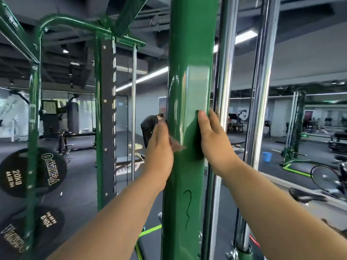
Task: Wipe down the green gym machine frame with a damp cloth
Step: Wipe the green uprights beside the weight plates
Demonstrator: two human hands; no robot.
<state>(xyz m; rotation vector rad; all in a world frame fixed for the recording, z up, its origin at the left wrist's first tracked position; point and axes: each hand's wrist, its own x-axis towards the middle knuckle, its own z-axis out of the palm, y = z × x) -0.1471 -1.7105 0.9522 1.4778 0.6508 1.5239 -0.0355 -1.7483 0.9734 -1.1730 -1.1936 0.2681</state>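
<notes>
- The green post (189, 53) of the machine frame stands upright in the middle of the view. Its paint is glossy, with a paler sheen on the front face above the hands.
- A thin dark squiggle (187, 209) marks the post's front lower down.
- Two chrome rods (225, 72) run upright just to the right of the post.
- The room is a gym with a dark floor (80, 184), a black ceiling and long strip lights (150, 76).
- Well behind the post, a person in black (150, 126) bends forward, and a blue bucket (267, 156) sits on the floor at right.
- The brownish cloth (176, 145) lies against the post's left edge, under the left grip (159, 147).
- That bare hand's fingers look straight, but the thumb is hidden. I cannot tell if it pinches the cloth or only presses it.
- The right grip (212, 139) is closed round the post's right edge, with the thumb on the front face.
- The black weight plate (33, 169) at left reads "20KG", with what seems to be "OLYMPIA" and "44.09 lbs" beside it.
</notes>
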